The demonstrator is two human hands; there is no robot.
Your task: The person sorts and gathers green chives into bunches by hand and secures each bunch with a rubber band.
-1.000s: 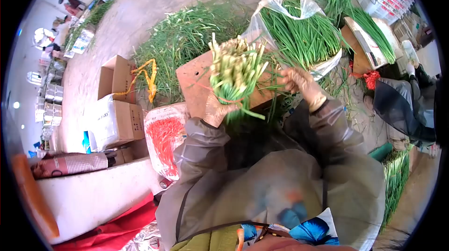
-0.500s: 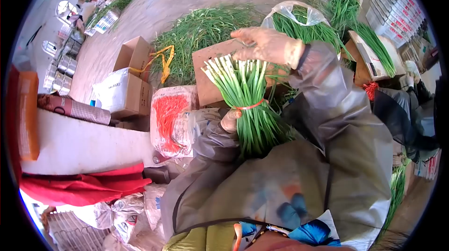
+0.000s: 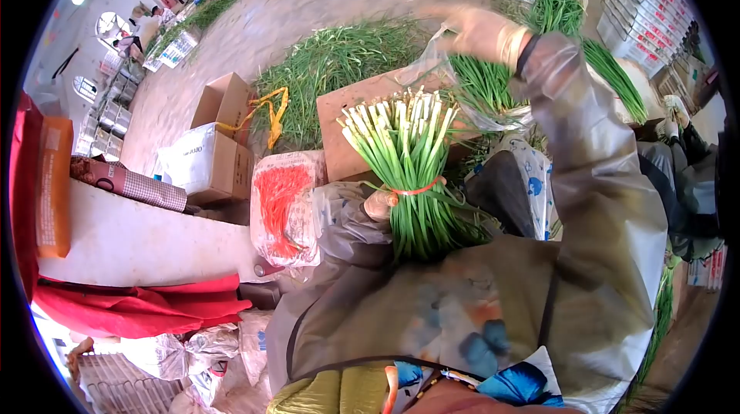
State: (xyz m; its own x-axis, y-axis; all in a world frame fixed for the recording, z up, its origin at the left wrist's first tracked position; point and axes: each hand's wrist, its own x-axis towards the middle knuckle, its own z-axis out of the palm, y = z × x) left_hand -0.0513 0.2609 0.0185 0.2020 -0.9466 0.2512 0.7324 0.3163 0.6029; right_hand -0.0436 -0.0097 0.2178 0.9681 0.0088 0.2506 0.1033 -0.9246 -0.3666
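Observation:
My left hand [image 3: 379, 204], gloved, is closed round the side of a bunch of green onions [image 3: 416, 152]. The bunch stands with its pale cut ends up and a red tie [image 3: 418, 189] round its middle; its leaves rest against my lap. My right hand [image 3: 489, 35], in a pale glove, is raised beyond the bunch to the right, over a clear plastic bag [image 3: 497, 112] of green stalks. Its fingers are stretched out to the left, somewhat blurred, by the bag's rim. Whether they touch the plastic I cannot tell. A brown board [image 3: 339, 117] lies behind the bunch.
Red ties [image 3: 281, 202] lie on a packed sack [image 3: 308, 171] at my left, near a cardboard box [image 3: 231, 163] with yellow strapping [image 3: 275, 117]. Loose greens [image 3: 339, 55] are heaped ahead. White crates [image 3: 655, 9] are stacked at far right. Another person's gloved hand [image 3: 674, 112] shows at right.
My right hand has moved from the top of the bunch up and to the right, over the plastic bag. The bunch stays in my left hand.

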